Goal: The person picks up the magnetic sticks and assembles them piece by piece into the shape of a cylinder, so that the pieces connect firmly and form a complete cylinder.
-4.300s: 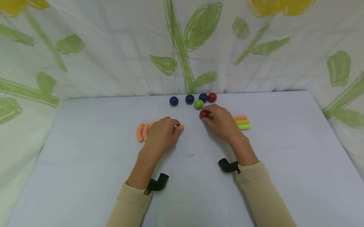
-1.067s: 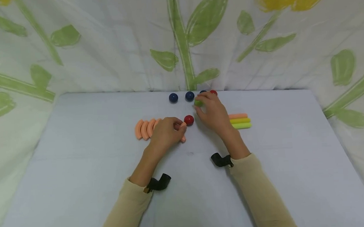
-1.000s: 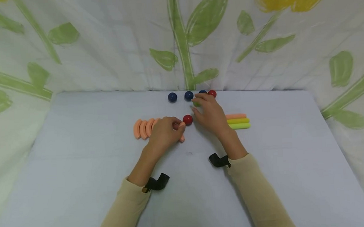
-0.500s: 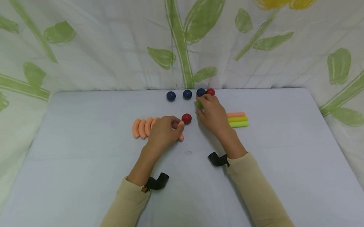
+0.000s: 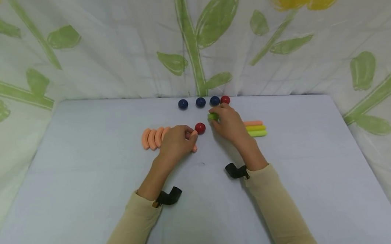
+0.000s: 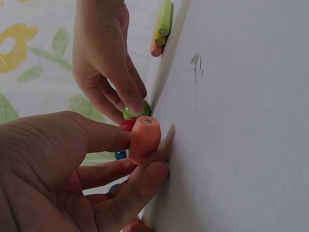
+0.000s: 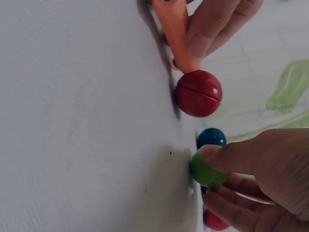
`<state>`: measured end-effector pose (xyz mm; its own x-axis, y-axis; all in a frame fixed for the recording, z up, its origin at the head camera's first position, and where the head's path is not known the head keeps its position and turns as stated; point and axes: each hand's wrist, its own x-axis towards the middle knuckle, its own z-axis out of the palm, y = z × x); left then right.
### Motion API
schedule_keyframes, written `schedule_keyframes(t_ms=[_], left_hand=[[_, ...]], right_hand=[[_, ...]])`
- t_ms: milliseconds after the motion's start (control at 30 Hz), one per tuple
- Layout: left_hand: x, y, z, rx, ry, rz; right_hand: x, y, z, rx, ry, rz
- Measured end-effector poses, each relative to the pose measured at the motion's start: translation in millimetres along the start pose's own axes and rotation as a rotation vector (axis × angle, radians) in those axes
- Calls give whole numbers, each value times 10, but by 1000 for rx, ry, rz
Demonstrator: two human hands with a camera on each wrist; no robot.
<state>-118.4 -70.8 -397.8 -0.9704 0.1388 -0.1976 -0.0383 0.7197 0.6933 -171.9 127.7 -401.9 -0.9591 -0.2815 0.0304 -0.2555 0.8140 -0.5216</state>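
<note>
My right hand point(image 5: 227, 123) pinches a green ball point(image 5: 212, 117) point(image 7: 206, 171) between thumb and fingers, low over the pale table point(image 5: 86, 186). A red ball point(image 5: 200, 128) point(image 7: 198, 93) lies just left of it, touching the end of a curved orange piece point(image 6: 144, 137) point(image 7: 177, 34) that my left hand point(image 5: 176, 142) grips. In the left wrist view the green ball point(image 6: 137, 110) shows under the right fingertips.
A row of dark blue balls point(image 5: 200, 102) and a second red ball point(image 5: 225, 99) lines the table's far edge. More curved orange pieces point(image 5: 152, 137) lie left of my left hand. Three sticks point(image 5: 255, 128), orange, yellow and green, lie right of my right hand. Leaf-printed cloth point(image 5: 112, 49) hangs behind.
My right hand has drawn the green ball from beside the back row towards me and the red ball. My left hand has stayed put on the orange piece.
</note>
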Motion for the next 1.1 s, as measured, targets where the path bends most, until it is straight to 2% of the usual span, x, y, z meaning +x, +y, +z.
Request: schedule_keyframes(t_ms=[200, 333, 600, 767, 900, 1100], left_hand=[[3, -19, -2, -39, -27, -6], [21, -14, 7, -45, -21, 3], [12, -30, -19, -29, -7, -10], [27, -56, -15, -43, -19, 21], [16, -77, -24, -34, -14, 3], [6, -78, -37, -39, -4, 8]], right_hand=[[-2, 7, -36, -1, -30, 6], [-3, 9, -46, 6, -40, 23], [-75, -60, -18, 35, 8, 19], [-230, -51, -50, 125, 38, 15], [-386, -22, -26, 203, 43, 0], [-604, -9, 54, 279, -6, -40]])
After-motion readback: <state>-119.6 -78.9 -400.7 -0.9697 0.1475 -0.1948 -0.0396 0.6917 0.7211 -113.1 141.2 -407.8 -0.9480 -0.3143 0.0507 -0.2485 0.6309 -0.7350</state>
